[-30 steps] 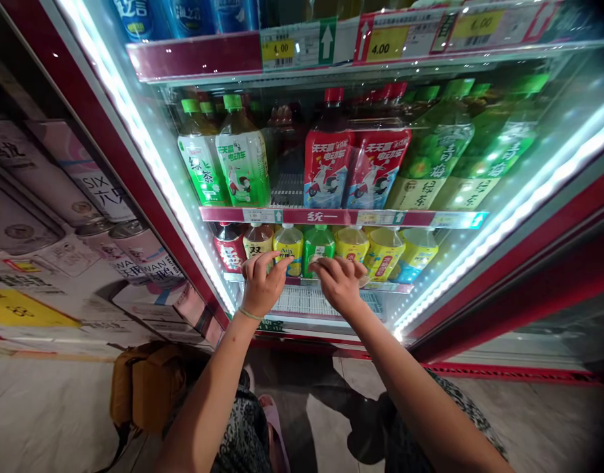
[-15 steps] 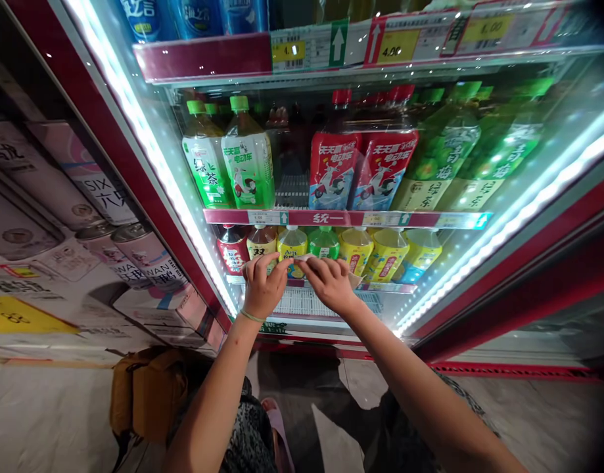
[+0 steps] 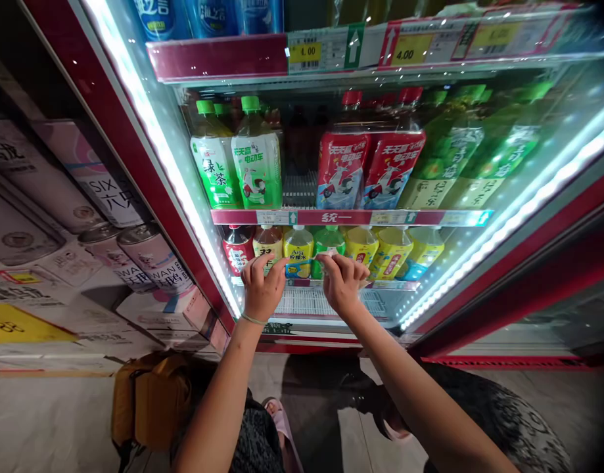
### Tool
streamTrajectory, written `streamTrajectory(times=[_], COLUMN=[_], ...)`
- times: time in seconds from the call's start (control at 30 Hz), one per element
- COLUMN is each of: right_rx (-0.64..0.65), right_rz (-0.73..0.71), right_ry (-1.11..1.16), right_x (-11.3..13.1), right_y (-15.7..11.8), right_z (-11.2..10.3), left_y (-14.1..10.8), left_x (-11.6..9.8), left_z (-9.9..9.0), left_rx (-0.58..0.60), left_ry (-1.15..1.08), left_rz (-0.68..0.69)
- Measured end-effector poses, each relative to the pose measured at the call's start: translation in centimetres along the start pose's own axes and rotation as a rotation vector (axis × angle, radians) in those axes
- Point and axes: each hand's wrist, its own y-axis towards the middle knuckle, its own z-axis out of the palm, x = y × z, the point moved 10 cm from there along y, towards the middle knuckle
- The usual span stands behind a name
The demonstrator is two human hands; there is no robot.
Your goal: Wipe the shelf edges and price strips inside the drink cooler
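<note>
My left hand (image 3: 263, 287) is held up in front of the open-looking drinks cooler, thumb and forefinger pinched together and the other fingers curled. Level with it, my right hand (image 3: 344, 282) makes a similar pinch, with a small pale bit at its fingertips too indistinct to name. A gap separates the two hands. Behind that gap stand a yellow lemon drink bottle (image 3: 298, 249) and a green bottle (image 3: 326, 238) on the lower shelf. Neither hand visibly touches a bottle. A thin band circles my left wrist.
Green-labelled tea bottles (image 3: 256, 164) and red-labelled bottles (image 3: 344, 167) fill parts of the middle shelf (image 3: 331, 217). Bright light strips (image 3: 176, 190) edge the cooler. Stacked drink cans (image 3: 156, 259) and boxes stand left. A brown bag (image 3: 151, 401) is low on the left, near my feet.
My right hand has moved right, away from the left hand, widening the gap between them. The pale piece seen between the fingertips earlier now shows less. The view has shifted slightly.
</note>
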Motion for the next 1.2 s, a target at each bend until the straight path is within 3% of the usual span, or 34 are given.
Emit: streamTrajectory(times=[0.17, 0.3, 0.47, 0.63, 0.77, 0.8, 0.93, 1.1, 1.2], right_rx=[0.121, -0.037, 0.109, -0.035, 0.084, 0.088, -0.011, 0.095, 0.01], right_rz=[-0.266, -0.008, -0.254, 0.008, -0.248, -0.248, -0.017, -0.278, -0.14], right_ry=[0.084, 0.032, 0.044, 0.043, 0.087, 0.089, 0.014, 0.087, 0.069], right_x=[3.6, 1.3, 4.2, 1.9, 4.8, 4.8, 2.7, 5.5, 4.2], right_y=[0.0, 0.8, 0.5, 1.1, 0.5, 0.4, 0.4, 0.1, 0.2], right_z=[1.3, 0.2, 1.8, 0.5, 1.9, 2.0, 1.7, 2.8, 2.1], left_y=[-0.3, -0.2, 0.0, -0.3, -0.8, -0.9, -1.1, -1.0, -1.0], left_x=[0.3, 0.5, 0.9, 2.0, 2.8, 2.9, 2.5, 2.3, 2.5], left_z=[0.0, 0.1, -0.3, -0.3, -0.2, -0.2, -0.6, -0.8, -0.6], left_rx=[0.007, 0.017, 0.001, 0.028, 0.059, 0.059, 0.043, 0.042, 0.068], left_ry=[-0.015, -0.013, -0.009, -0.012, -0.026, -0.025, -0.011, 0.0, -0.01], left_rz=[0.004, -0.018, -0.044, -0.086, -0.131, -0.134, -0.088, -0.072, -0.09])
